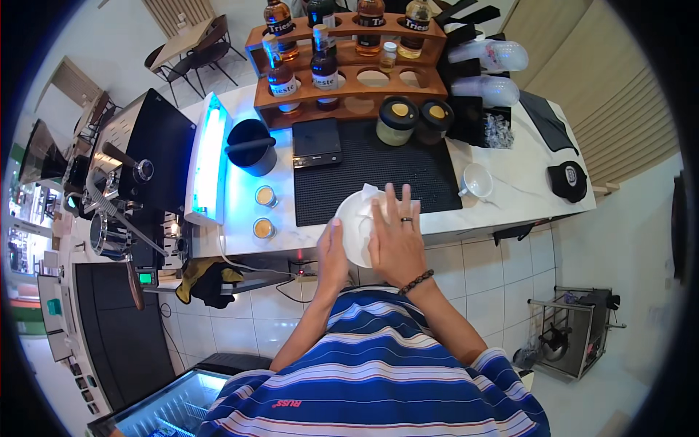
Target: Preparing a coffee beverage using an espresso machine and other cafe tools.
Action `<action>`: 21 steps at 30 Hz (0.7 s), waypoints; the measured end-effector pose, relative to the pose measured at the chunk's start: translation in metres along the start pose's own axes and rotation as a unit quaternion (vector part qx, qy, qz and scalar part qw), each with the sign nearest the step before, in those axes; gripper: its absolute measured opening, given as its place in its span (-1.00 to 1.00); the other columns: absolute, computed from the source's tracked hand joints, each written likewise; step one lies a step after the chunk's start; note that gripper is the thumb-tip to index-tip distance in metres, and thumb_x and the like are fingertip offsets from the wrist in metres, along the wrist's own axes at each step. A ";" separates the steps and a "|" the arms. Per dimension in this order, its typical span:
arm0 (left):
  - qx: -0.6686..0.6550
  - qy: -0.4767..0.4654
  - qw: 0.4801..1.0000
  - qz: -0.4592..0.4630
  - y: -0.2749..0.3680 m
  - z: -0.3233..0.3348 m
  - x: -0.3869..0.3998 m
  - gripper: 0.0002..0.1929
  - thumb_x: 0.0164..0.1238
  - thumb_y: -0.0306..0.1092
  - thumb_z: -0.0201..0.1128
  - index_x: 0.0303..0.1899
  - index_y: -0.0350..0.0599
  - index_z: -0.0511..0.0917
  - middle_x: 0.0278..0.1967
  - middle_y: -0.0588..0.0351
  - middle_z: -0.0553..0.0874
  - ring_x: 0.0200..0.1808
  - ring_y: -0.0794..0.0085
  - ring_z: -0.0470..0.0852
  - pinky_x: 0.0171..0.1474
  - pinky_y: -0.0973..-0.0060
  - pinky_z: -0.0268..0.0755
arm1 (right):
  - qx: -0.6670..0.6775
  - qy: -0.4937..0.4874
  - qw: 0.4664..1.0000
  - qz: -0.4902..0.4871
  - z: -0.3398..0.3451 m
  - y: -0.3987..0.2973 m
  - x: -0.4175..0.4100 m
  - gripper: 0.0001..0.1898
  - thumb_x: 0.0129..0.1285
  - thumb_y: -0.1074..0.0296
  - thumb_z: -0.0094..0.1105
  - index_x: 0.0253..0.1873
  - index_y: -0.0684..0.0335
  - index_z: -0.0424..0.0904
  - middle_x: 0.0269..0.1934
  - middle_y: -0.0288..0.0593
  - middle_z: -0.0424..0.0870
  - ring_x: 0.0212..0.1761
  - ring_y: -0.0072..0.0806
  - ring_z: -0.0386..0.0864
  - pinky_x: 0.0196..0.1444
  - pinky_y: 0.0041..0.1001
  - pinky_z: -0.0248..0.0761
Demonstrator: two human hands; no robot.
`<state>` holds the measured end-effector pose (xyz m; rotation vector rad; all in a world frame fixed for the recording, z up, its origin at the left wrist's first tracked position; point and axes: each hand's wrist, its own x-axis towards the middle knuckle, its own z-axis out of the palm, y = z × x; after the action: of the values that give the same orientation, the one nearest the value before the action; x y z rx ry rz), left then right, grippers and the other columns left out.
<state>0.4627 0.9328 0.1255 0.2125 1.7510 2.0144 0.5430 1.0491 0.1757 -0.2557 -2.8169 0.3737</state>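
A white saucer is held over the counter's front edge, tilted towards me. My left hand grips its left rim, thumb uppermost. Across the saucer's face lies my right hand, fingers extended, pressing a crumpled white tissue against it. Part of the tissue is hidden under that hand. To the right, a white cup rests on the counter beside the black bar mat. Two small glasses of coffee, one farther and one nearer, stand on the left.
A black scale and two lidded jars sit on the mat. Behind them rises a wooden rack of syrup bottles. A black knock box, lit lamp and espresso machine stand left; a black cap lies right.
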 end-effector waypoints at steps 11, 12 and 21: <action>-0.028 0.032 0.998 -0.034 -0.015 0.025 0.014 -0.52 0.65 -0.11 -0.12 0.19 -0.39 0.48 0.03 -0.02 0.65 0.03 0.45 0.58 0.16 0.50 0.37 | 0.105 -0.068 0.984 -0.123 0.011 0.036 -0.016 -0.28 0.07 0.38 0.09 0.37 0.57 0.23 0.46 0.24 0.16 0.56 0.19 -0.06 0.51 0.13 -0.16; -0.045 0.042 0.997 -0.051 -0.018 0.026 0.019 -0.52 0.65 -0.11 -0.12 0.20 -0.39 0.48 0.04 -0.02 0.64 0.05 0.45 0.57 0.18 0.49 0.35 | 0.073 -0.076 0.989 -0.106 0.011 0.047 -0.023 -0.30 0.09 0.40 0.07 0.37 0.56 0.24 0.45 0.24 0.19 0.57 0.17 -0.05 0.52 0.13 -0.17; -0.010 0.134 0.991 -0.024 -0.069 0.084 0.065 -0.56 0.66 -0.16 -0.16 0.06 -0.40 0.53 -0.13 -0.03 0.66 -0.09 0.41 0.55 0.05 0.47 0.37 | 0.070 0.012 0.985 -0.160 -0.004 0.125 -0.039 -0.75 0.12 0.52 0.14 -0.07 0.40 0.57 -0.12 0.02 0.68 0.16 -0.16 0.60 0.22 -0.28 0.42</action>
<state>0.4556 1.0421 0.0619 -0.1127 1.8726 2.1026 0.5976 1.1609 0.1343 0.2192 -2.7272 0.4863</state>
